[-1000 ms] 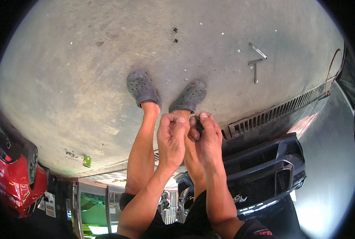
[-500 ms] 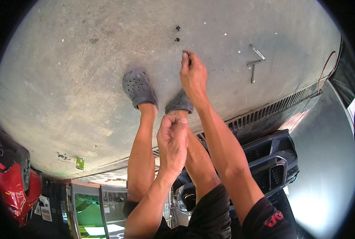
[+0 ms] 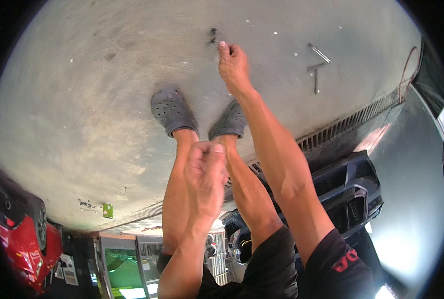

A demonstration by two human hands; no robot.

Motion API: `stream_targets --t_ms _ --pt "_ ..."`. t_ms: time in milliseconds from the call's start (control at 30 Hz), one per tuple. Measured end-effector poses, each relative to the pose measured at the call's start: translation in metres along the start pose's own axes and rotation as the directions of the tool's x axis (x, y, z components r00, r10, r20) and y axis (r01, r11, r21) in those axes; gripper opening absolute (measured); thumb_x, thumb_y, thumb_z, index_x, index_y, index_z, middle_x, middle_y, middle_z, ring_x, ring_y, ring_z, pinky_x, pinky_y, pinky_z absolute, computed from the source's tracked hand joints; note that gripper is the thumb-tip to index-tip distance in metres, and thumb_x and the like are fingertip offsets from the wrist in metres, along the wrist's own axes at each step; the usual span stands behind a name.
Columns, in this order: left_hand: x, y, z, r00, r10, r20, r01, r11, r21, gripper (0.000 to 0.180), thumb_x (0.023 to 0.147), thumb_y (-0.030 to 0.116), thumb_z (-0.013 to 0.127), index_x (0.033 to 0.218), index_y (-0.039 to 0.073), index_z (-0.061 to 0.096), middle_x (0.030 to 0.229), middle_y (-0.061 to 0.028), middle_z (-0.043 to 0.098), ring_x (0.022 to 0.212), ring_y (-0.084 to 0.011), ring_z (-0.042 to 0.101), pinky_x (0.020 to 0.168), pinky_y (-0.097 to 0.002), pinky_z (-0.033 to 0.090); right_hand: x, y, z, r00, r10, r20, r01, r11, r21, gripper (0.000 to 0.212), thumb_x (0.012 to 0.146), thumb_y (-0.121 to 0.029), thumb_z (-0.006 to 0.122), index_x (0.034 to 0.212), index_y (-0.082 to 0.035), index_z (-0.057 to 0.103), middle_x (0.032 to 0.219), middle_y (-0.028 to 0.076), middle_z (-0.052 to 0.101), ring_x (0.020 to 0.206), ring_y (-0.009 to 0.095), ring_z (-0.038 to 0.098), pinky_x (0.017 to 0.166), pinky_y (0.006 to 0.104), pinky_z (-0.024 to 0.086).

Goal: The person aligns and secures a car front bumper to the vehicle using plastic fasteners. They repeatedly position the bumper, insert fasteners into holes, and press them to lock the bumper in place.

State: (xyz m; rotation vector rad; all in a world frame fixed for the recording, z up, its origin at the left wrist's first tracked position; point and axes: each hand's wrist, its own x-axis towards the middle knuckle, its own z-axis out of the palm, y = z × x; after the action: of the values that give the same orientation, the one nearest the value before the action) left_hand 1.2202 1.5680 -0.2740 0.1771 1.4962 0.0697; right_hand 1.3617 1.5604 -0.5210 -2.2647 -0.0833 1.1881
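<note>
Two small black fasteners (image 3: 213,35) lie on the concrete floor ahead of my feet, blurred and too small to tell their exact kind. Just beside them, to the right, is my right hand (image 3: 233,66), thumb and fingers bent together. Its fingertips face away, so I cannot see whether something is between them. My left hand (image 3: 205,177) is held over my shins, closer to my body, with its fingers curled in and the thumb pressed on top. Whatever it may hold is hidden inside.
Several metal hand tools (image 3: 317,70) lie on the floor to the right. Grey clogs (image 3: 173,110) are on my feet. A slotted drain grate (image 3: 351,121) crosses the floor, with a dark car bumper (image 3: 349,194) behind it. A red car (image 3: 30,246) stands at lower left, near a green packet (image 3: 108,211).
My right hand has reached farther forward and slightly left, up to the fasteners. My left hand has shifted a little to the left, still closed. The view has tilted slightly.
</note>
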Motion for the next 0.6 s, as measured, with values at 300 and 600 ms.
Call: stream_targets --t_ms 300,600 --pt "-0.008 -0.013 -0.004 0.972 0.224 0.072 -0.232 0.966 0.116 0.008 0.101 0.015 0.062 0.103 0.009 0.057 0.074 0.0053 0.045 0.063 -0.0054 0.037 0.061 -0.0241 0.037 -0.165 -0.020 -0.111 0.854 0.220 0.471 -0.517 0.457 0.724 0.022 0.101 -0.026 0.059 0.103 -0.004 0.062 0.080 0.000 0.053 0.063 0.009 0.045 0.056 0.0293 0.040" --pt "-0.121 -0.031 0.036 0.944 0.103 0.315 -0.251 0.841 0.479 0.009 0.100 0.008 0.061 0.106 0.003 0.058 0.079 0.0035 0.051 0.066 -0.0057 0.042 0.063 -0.0259 0.039 -0.319 -0.039 -0.229 0.921 0.173 0.349 -0.390 0.430 0.814 0.027 0.099 -0.024 0.071 0.115 -0.003 0.066 0.088 -0.001 0.058 0.070 0.008 0.047 0.064 0.0261 0.042"
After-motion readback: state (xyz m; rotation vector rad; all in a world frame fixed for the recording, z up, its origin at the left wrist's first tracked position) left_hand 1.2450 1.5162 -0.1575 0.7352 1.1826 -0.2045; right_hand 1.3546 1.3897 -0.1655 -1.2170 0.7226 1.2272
